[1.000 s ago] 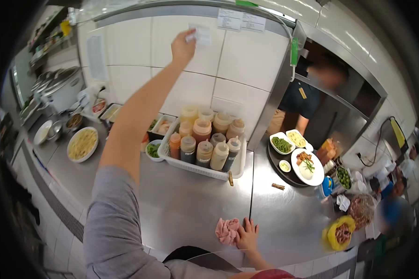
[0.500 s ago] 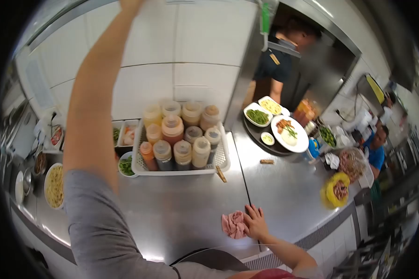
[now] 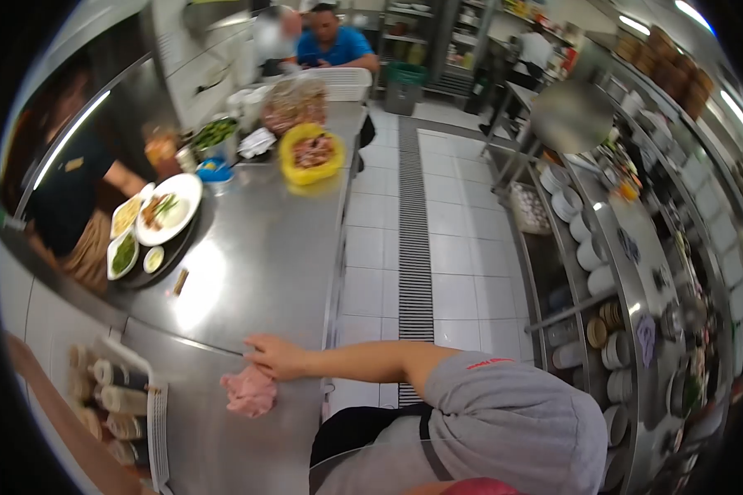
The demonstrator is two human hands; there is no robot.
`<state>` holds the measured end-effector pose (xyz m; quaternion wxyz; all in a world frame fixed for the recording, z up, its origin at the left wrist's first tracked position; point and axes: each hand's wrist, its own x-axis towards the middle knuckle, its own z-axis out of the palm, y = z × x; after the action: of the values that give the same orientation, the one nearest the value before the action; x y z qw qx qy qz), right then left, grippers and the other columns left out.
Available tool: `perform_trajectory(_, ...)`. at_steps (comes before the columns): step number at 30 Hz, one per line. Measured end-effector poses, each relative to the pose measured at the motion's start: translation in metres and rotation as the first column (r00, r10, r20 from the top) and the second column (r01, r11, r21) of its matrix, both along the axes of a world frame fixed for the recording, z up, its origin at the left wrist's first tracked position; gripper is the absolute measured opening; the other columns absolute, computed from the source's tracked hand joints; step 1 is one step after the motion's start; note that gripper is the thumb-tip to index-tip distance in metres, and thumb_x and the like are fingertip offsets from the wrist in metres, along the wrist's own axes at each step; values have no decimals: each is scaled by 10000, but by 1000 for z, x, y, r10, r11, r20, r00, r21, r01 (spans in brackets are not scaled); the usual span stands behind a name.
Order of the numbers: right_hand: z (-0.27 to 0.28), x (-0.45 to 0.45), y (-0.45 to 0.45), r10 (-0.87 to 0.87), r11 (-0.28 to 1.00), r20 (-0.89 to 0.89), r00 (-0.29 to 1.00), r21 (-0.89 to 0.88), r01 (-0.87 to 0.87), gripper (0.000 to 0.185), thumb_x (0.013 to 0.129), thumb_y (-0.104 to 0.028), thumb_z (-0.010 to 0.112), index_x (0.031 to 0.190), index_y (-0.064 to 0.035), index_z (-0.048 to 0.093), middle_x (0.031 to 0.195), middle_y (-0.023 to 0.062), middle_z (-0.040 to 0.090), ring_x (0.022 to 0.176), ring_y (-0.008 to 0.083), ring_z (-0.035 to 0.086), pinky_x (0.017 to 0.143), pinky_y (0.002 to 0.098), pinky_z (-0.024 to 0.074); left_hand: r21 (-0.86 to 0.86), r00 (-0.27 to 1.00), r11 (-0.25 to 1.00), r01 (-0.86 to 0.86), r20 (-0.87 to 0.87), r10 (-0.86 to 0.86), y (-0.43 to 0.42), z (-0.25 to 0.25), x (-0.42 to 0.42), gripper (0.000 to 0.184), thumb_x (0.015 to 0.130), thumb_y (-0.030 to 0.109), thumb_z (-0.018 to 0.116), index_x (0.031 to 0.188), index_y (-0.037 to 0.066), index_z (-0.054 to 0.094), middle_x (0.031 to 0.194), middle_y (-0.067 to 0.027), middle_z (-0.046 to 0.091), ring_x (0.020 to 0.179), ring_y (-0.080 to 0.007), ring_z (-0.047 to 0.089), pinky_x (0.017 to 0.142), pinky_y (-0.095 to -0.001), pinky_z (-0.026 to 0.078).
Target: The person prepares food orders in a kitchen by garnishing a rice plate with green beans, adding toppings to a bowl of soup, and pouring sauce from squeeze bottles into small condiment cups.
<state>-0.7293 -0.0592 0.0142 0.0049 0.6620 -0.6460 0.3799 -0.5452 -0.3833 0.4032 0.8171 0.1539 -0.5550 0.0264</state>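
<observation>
My right hand (image 3: pixel 276 356) lies on the steel counter (image 3: pixel 256 280) with its fingers stretched out, its edge touching a crumpled pink cloth (image 3: pixel 250 392). The hand looks open rather than wrapped round the cloth. My left forearm (image 3: pixel 74 429) reaches up along the left edge of the picture; the left hand itself is beyond the visible circle. Beside that forearm, a white basket (image 3: pixel 161 429) holds several squeeze bottles (image 3: pixel 124 402).
A dark round tray (image 3: pixel 186 243) carries plated food near a pass-through window, where a person in dark clothes (image 3: pixel 74 181) stands. Further along are a yellow bag of meat (image 3: pixel 309 173) and a person in blue (image 3: pixel 338 49). Shelves of bowls (image 3: pixel 590 247) stand across the tiled aisle.
My view has swung right, bringing the aisle and shelves in and moving the basket to the lower left. My right hand stays beside the pink cloth. The left arm now shows only at the edge.
</observation>
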Motion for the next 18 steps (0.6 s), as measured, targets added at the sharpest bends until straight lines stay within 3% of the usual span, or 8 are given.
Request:
perform_trajectory(3,5,-25,91,-18,995,-28,999,-97,15,281,747,-138,589,1020,-91,536,1139,187,459,1077,355,431,976,462,288,231,887,959,162,391,-244,-54,-65,-72,332,879,118,437,1155,-66,449,1232,-182,433,1041,-201,490,879,-283,406)
perform_trajectory(4,9,-40,131,-1,991,-73,997,-132,-8,242,745,-148,600,975,-92,554,1093,168,498,1053,349,448,979,468,283,190,905,956,222,324,-275,53,-60,-123,314,851,148,541,1047,-92,490,1049,-180,527,972,-216,524,839,-332,422)
perform_trajectory(7,-19,-117,261,-183,924,-38,982,334,185,106,791,-176,556,856,-97,583,807,96,580,916,290,529,885,452,362,-297,813,792,533,440,-382,256,-70,-242,368,814,70,539,1122,-90,416,1182,-168,424,1103,-283,430,935,-369,339)
perform_trajectory(9,-41,-170,350,-495,794,63,866,437,422,115,821,-178,516,856,-91,583,681,77,570,765,276,557,742,417,429,-180,776,983,-36,615,142,281,-173,-289,520,759,166,543,1181,-76,360,1113,-209,447,1033,-375,435,911,-452,327)
perform_trajectory(10,-59,-193,391,-642,751,154,751,324,576,129,835,-175,495,883,-89,579,651,79,561,687,276,557,659,393,451,-250,769,858,449,597,-229,343,-178,-324,463,727,165,559,1142,3,435,1065,-158,474,993,-330,458,878,-457,340)
perform_trajectory(11,-56,-209,426,-647,744,156,747,343,573,129,835,-175,495,883,-89,579,651,79,561,687,276,557,659,393,451,-531,746,615,582,649,-146,397,-166,-357,338,719,155,573,1047,92,516,1030,-107,516,947,-271,484,840,-426,360)
perform_trajectory(14,-20,-283,503,-908,418,232,348,484,769,149,829,-131,504,952,-71,562,697,97,566,629,272,547,578,344,459,34,307,690,723,879,-365,493,-199,-450,350,688,117,612,1028,100,532,973,-108,557,912,-259,524,816,-383,382)
perform_trajectory(18,7,-407,552,-821,554,303,485,211,806,232,786,-43,539,1018,-52,549,771,124,563,589,222,551,545,309,459,623,-336,767,-152,697,-633,533,-272,-542,552,710,251,613,1185,31,438,1070,-201,529,1009,-353,495,848,-416,404)
